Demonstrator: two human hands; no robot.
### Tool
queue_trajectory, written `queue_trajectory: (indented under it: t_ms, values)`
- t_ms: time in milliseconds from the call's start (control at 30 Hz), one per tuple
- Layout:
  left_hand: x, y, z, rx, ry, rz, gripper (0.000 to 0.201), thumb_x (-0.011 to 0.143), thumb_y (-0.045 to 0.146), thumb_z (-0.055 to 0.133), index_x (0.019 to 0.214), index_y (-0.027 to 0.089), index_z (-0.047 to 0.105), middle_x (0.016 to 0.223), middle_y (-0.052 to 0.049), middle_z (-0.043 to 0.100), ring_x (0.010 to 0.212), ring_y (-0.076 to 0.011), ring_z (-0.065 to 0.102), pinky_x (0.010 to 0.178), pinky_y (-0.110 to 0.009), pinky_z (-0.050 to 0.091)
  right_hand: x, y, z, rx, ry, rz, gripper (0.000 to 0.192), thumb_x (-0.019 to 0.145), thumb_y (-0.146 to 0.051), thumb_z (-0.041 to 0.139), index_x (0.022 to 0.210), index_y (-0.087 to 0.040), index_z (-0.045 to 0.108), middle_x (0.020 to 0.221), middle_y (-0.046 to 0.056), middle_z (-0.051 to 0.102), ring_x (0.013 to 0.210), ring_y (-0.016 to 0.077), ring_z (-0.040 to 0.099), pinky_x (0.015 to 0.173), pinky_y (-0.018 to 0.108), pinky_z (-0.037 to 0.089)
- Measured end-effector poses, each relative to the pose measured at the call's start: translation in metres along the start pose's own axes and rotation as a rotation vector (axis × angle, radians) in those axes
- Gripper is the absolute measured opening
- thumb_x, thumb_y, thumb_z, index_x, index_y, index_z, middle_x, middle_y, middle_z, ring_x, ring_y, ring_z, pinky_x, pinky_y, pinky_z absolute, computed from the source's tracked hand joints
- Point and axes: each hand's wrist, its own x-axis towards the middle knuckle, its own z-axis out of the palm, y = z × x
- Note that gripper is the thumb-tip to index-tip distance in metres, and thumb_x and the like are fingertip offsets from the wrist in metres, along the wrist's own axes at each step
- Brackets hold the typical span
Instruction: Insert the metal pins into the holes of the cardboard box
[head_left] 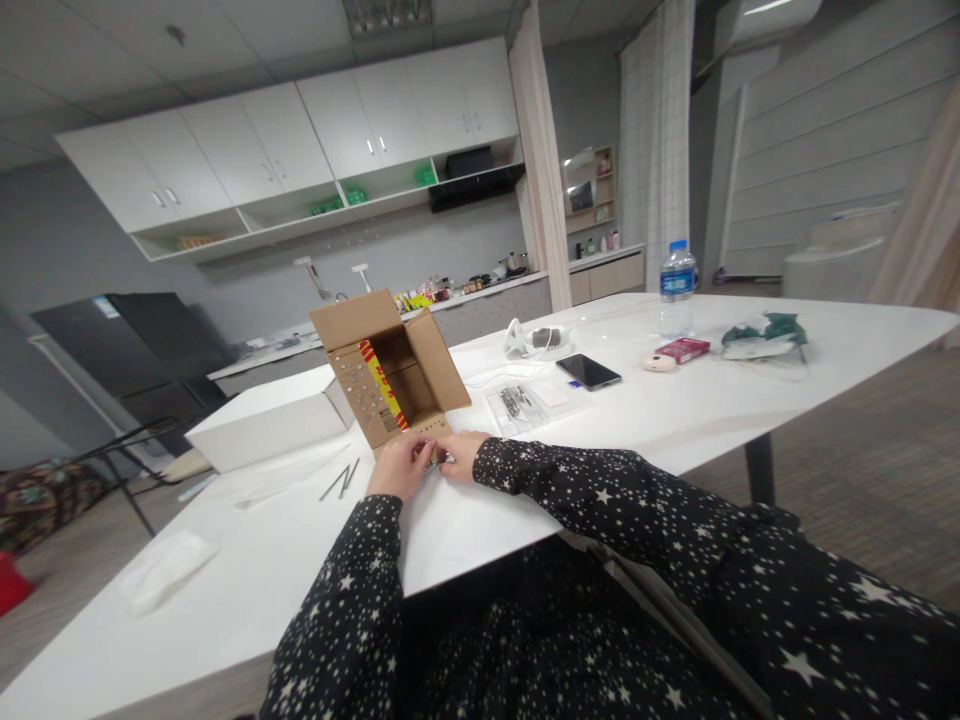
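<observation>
An open cardboard box (424, 370) stands on the white table with its flaps folded out. Small round silvery pieces dot its left flap (360, 390), beside a strip of yellow and red tape (384, 385). At the box's near edge my left hand (400, 466) and my right hand (460, 456) meet, fingers bent and drawn together. Something small and pale seems to be between the fingertips, too small to name. Left of my left hand lie two thin metal rods (345, 478).
A white box (270, 415) sits behind on the left, and crumpled white plastic (169, 570) nearer. To the right are a clear packet (525, 404), a phone (589, 372), a pink box (682, 350), a water bottle (677, 290) and a green bag (772, 330).
</observation>
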Motion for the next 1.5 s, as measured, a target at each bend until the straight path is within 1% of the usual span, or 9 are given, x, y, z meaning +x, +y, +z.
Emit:
queue_trajectory:
  t_ms: [167, 267, 433, 700, 833, 1067, 1267, 1367, 1500]
  values:
    - [0.000, -0.003, 0.002, 0.028, -0.031, 0.008, 0.032, 0.083, 0.041, 0.043, 0.082, 0.021, 0.068, 0.084, -0.006, 0.071, 0.076, -0.0194, 0.063, 0.070, -0.029, 0.046, 0.001, 0.001, 0.000, 0.019, -0.005, -0.007, 0.031, 0.076, -0.034, 0.051, 0.103, -0.024, 0.064, 0.096, 0.005, 0.068, 0.087, 0.0227, 0.063, 0.068, 0.030, 0.047]
    - [0.000, -0.003, 0.001, 0.046, -0.055, 0.012, 0.030, 0.082, 0.039, 0.044, 0.078, 0.021, 0.068, 0.081, -0.005, 0.071, 0.072, -0.0191, 0.063, 0.066, -0.029, 0.045, 0.001, 0.000, 0.000, 0.024, 0.000, -0.012, 0.034, 0.076, -0.035, 0.051, 0.106, -0.025, 0.063, 0.098, 0.006, 0.068, 0.088, 0.0237, 0.063, 0.069, 0.031, 0.047]
    - [-0.001, -0.001, 0.000, 0.075, -0.047, 0.010, 0.029, 0.081, 0.039, 0.044, 0.076, 0.021, 0.065, 0.074, -0.005, 0.068, 0.067, -0.0183, 0.061, 0.061, -0.027, 0.043, 0.000, -0.001, -0.002, 0.012, -0.003, -0.011, 0.036, 0.077, -0.036, 0.050, 0.108, -0.024, 0.062, 0.098, 0.006, 0.068, 0.089, 0.0243, 0.063, 0.070, 0.032, 0.048]
    - [-0.001, -0.001, -0.002, 0.089, 0.030, -0.017, 0.033, 0.087, 0.041, 0.037, 0.087, 0.020, 0.062, 0.077, -0.006, 0.067, 0.066, -0.0171, 0.060, 0.061, -0.027, 0.042, 0.002, 0.000, 0.001, -0.001, -0.010, 0.011, 0.031, 0.077, -0.038, 0.049, 0.101, -0.023, 0.063, 0.096, 0.007, 0.068, 0.087, 0.0240, 0.063, 0.068, 0.032, 0.047]
    - [0.001, -0.008, 0.002, 0.111, 0.084, -0.006, 0.033, 0.086, 0.040, 0.039, 0.092, 0.020, 0.064, 0.089, -0.008, 0.068, 0.078, -0.0201, 0.063, 0.069, -0.029, 0.045, 0.000, -0.002, -0.001, -0.009, -0.013, 0.027, 0.029, 0.077, -0.036, 0.051, 0.099, -0.024, 0.063, 0.097, 0.007, 0.068, 0.090, 0.0243, 0.063, 0.069, 0.032, 0.047]
    - [0.002, -0.014, 0.004, 0.037, 0.158, 0.007, 0.028, 0.085, 0.038, 0.043, 0.090, 0.021, 0.066, 0.091, -0.007, 0.070, 0.080, -0.0197, 0.064, 0.077, -0.030, 0.049, -0.004, -0.006, -0.007, -0.002, -0.032, 0.042, 0.027, 0.077, -0.035, 0.050, 0.098, -0.025, 0.063, 0.098, 0.006, 0.067, 0.090, 0.0239, 0.063, 0.072, 0.032, 0.047]
    - [0.002, -0.008, -0.001, -0.012, 0.171, -0.027, 0.026, 0.084, 0.036, 0.044, 0.090, 0.022, 0.066, 0.091, -0.005, 0.071, 0.077, -0.0184, 0.065, 0.075, -0.028, 0.050, -0.005, -0.009, -0.009, -0.002, -0.030, 0.069, 0.027, 0.077, -0.035, 0.051, 0.099, -0.025, 0.063, 0.099, 0.006, 0.067, 0.091, 0.0235, 0.062, 0.073, 0.032, 0.046]
    - [0.002, -0.010, 0.001, -0.013, 0.169, -0.030, 0.028, 0.085, 0.036, 0.044, 0.092, 0.021, 0.067, 0.092, -0.006, 0.070, 0.079, -0.0184, 0.065, 0.077, -0.028, 0.049, -0.006, -0.009, -0.010, 0.004, -0.038, 0.044, 0.028, 0.077, -0.035, 0.050, 0.099, -0.025, 0.063, 0.100, 0.006, 0.067, 0.092, 0.0242, 0.062, 0.072, 0.032, 0.046]
    - [0.003, -0.015, 0.004, 0.001, 0.195, -0.011, 0.031, 0.085, 0.037, 0.045, 0.094, 0.020, 0.068, 0.093, -0.008, 0.068, 0.080, -0.0188, 0.063, 0.079, -0.030, 0.049, -0.006, -0.011, -0.010, -0.014, -0.019, 0.086, 0.027, 0.076, -0.034, 0.051, 0.098, -0.025, 0.063, 0.100, 0.006, 0.067, 0.092, 0.0241, 0.062, 0.073, 0.032, 0.047]
